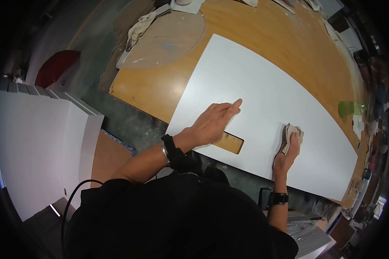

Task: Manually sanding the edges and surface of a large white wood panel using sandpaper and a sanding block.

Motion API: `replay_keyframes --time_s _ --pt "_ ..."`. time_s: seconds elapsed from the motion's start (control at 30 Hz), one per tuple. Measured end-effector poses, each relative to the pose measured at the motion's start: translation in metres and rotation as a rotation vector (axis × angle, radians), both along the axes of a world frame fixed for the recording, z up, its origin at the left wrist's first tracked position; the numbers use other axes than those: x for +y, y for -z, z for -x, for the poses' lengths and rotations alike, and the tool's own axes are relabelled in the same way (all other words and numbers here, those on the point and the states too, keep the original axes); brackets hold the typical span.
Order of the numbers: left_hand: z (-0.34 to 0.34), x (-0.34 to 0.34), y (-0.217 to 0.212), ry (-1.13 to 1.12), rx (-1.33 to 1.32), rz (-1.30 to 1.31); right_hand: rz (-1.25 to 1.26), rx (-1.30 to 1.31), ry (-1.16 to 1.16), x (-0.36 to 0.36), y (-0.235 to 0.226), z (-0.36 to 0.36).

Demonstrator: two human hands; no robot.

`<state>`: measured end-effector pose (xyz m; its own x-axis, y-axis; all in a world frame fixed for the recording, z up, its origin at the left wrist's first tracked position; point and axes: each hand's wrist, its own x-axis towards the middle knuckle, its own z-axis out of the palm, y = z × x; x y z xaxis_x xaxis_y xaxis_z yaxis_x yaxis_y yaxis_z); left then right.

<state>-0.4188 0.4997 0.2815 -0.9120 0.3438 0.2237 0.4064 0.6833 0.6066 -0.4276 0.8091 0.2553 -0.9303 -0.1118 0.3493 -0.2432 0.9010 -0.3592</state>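
Observation:
A large white panel (263, 90) lies flat on a wooden worktable (160, 86). Near its front edge it has a rectangular cut-out (231, 143) through which the wood shows. My left hand (214, 122) rests flat on the panel just above the cut-out, fingers stretched out and pointing to the far right. Further right, my right hand (288, 153) presses a crumpled beige cloth (292, 131) onto the panel. Both wrists wear dark bands.
A stack of white boards (43, 142) stands at the left. Rags and a round wooden offcut (168, 41) lie at the table's far left corner. A green translucent object (350, 108) sits at the right edge among clutter.

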Motion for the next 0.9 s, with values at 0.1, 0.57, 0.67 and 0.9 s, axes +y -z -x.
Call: replay_keyframes --time_s 0.1,0.57,0.67,0.9 --pt "0.002 0.007 0.000 -0.035 -0.136 -0.011 -0.012 -0.012 0.031 0.003 0.003 0.001" --pt "0.005 0.013 0.005 -0.080 -0.072 -0.082 -0.019 0.004 0.047 0.006 0.007 0.000" --pt "0.004 0.014 0.008 -0.108 -0.043 -0.092 -0.021 -0.007 0.046 0.003 0.004 0.000" --pt "0.003 0.010 0.003 -0.091 -0.196 -0.083 -0.051 -0.014 0.059 0.003 0.001 -0.002"
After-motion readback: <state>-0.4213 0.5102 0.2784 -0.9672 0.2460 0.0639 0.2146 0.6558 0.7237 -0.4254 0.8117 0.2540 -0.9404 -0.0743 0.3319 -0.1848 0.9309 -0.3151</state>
